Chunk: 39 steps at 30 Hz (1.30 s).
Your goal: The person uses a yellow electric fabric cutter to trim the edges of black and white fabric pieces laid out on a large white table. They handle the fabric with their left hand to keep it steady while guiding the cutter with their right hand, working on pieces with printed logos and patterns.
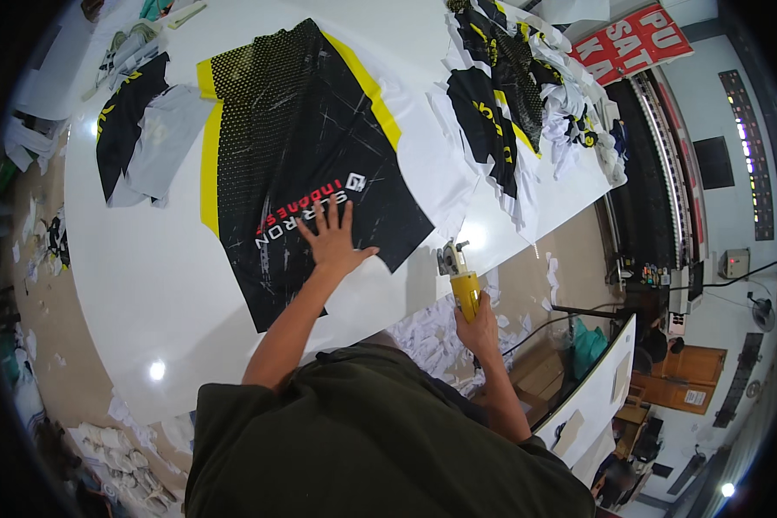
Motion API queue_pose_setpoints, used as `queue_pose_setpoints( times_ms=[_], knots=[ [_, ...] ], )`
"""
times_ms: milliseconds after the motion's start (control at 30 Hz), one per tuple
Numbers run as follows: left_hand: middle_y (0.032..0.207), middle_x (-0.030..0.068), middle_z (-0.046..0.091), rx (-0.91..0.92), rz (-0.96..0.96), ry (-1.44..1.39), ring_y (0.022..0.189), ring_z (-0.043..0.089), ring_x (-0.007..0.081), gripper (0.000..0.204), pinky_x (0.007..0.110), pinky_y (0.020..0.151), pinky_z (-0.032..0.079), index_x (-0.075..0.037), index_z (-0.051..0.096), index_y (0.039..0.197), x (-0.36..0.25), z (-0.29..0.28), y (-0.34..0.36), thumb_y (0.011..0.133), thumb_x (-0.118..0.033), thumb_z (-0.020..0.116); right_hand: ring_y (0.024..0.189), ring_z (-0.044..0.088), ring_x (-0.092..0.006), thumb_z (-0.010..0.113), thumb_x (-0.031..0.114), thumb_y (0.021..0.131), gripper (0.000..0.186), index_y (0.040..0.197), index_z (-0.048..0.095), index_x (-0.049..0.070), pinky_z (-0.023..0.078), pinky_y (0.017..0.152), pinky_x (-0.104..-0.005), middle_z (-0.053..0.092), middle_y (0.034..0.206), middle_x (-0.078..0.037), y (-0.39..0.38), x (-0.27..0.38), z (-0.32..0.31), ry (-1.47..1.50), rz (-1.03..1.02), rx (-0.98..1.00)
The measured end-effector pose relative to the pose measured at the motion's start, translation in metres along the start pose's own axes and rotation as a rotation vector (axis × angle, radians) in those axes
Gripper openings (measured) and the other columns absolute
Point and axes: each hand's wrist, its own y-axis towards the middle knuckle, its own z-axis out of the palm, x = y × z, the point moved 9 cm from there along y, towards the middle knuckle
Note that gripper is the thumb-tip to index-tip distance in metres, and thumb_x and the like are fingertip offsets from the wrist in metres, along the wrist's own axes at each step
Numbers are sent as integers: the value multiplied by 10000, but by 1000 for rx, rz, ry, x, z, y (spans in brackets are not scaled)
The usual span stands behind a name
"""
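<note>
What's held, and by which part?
The right hand holds the yellow handheld tool by the near end of its body; the left hand holds nothing, spread on the black fabric.

Lettering [274, 234] marks the black panel [311, 142], red sign [633, 45] and, seemingly, cut pieces [483, 125].

Bench [147, 293]: white, smooth, glossy; lamp glare near left. Black panel [306, 160]: thin cloth, mostly matt, lightly creased, pale scuff-like streaks. Handheld tool [465, 292]: yellow plastic-looking body, bright metal head. Shirt [380, 440]: dark matt cloth. Door [689, 369], right: brown wood. Bag [589, 344], right: teal, crinkled, plastic-looking.
</note>
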Motion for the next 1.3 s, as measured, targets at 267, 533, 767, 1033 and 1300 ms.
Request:
queue_pose_setpoints(
  times_ms=[267, 533, 767, 1033, 1300],
  knots=[
    [1726, 216, 20, 62, -58, 64, 1580, -37, 474, 1399, 762, 1174, -12, -152, 177, 1666, 48, -2, -38, 593, -775, 822, 1014, 638, -559, 727, 253, 916, 684, 1405, 366, -59, 539, 847, -572, 620, 1155, -380, -1, -24, 11, 69, -173, 279],
    [1728, 212, 8, 33, -136, 45, 1582, -24, 468, 1485, 760, 1183, 58, -156, 154, 1670, 35, 15, -41, 515, -742, 880, 924, 635, -543, 706, 227, 925, 510, 1254, 392, -4, 523, 744, -592, 609, 1093, -329, 37, 10, 15, 89, -287, 319],
    [1732, 203, 8, 27, -124, 32, 1578, -32, 482, 1483, 757, 1183, 18, -161, 152, 1672, 37, 18, -41, 514, -725, 886, 931, 628, -551, 706, 208, 924, 515, 1254, 379, -14, 518, 737, -598, 607, 1082, -328, 45, 18, 20, 114, -336, 299],
    [1728, 211, 21, -3, -100, 0, 1574, -16, 490, 1465, 764, 1177, 10, -153, 161, 1670, 38, 17, -43, 521, -685, 897, 962, 636, -564, 721, 215, 919, 610, 1337, 372, -59, 534, 792, -571, 617, 1100, -375, 48, 33, 26, 106, -320, 307],
    [1728, 214, -13, 56, -106, 4, 1572, -38, 496, 1468, 767, 1174, 4, -144, 125, 1673, 38, 16, -43, 543, -688, 888, 972, 616, -574, 702, 209, 923, 595, 1322, 355, -63, 516, 806, -596, 600, 1121, -381, 67, 62, 34, 108, -296, 295]
  ],
)
